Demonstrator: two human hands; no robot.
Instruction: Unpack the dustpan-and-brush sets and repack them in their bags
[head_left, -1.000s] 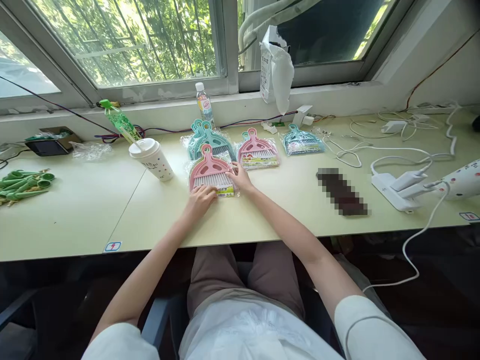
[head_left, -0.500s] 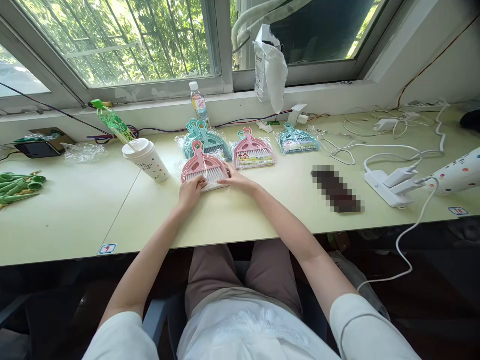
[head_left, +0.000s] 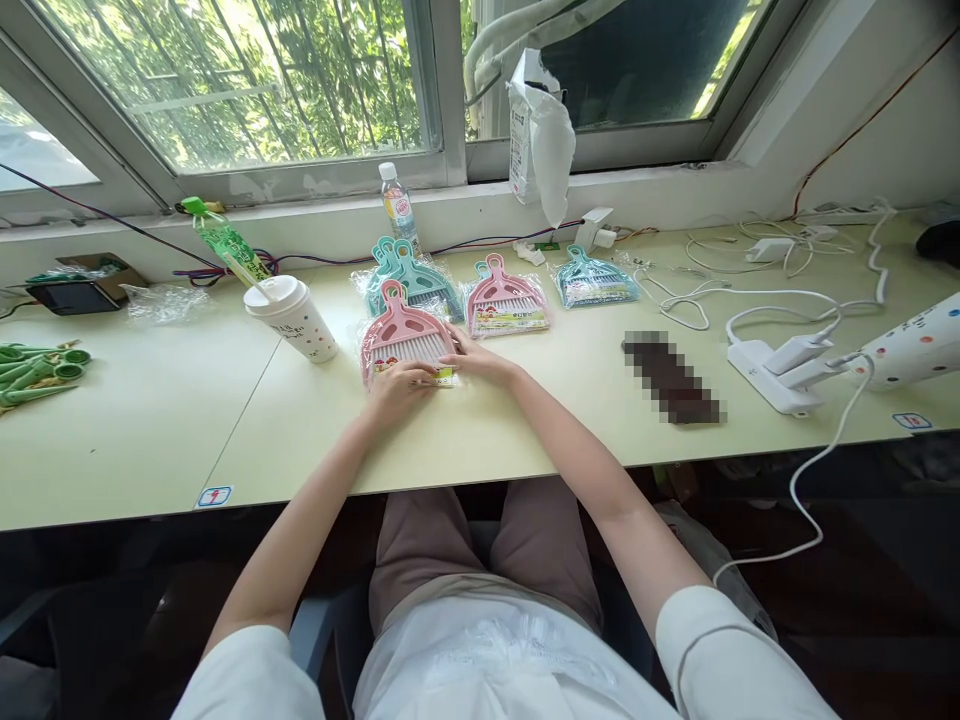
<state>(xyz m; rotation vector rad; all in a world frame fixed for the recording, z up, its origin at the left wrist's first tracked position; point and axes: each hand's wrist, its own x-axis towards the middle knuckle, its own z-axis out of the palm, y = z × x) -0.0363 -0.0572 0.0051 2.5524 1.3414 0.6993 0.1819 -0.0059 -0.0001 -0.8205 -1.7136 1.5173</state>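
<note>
A pink dustpan and brush set (head_left: 406, 335) in clear plastic wrap lies on the table in front of me, handle pointing away. A printed label strip with red and green shows along its lower part. My left hand (head_left: 401, 392) is closed at the lower edge, its fingers together over the label and partly covering it. At the right edge my right hand (head_left: 480, 362) grips the pack, thumb low and fingers higher up. Just behind are wrapped teal dustpan sets (head_left: 420, 280). To the right lie a pink dustpan pack (head_left: 508, 300) and a teal dustpan pack (head_left: 596, 278), both with labels.
A white cup with a straw (head_left: 292, 318) and a green-capped bottle (head_left: 225, 240) stand left. Green plastic pieces (head_left: 41, 375) lie at the far left. On the right are a blurred-out dark object (head_left: 671, 380), a white power strip (head_left: 776, 375) and loose cables.
My left hand has shifted right and slightly down along the pack, its fingers reaching farther across. The coloured label now shows on the pink set's lower part. My right hand has barely moved.
</note>
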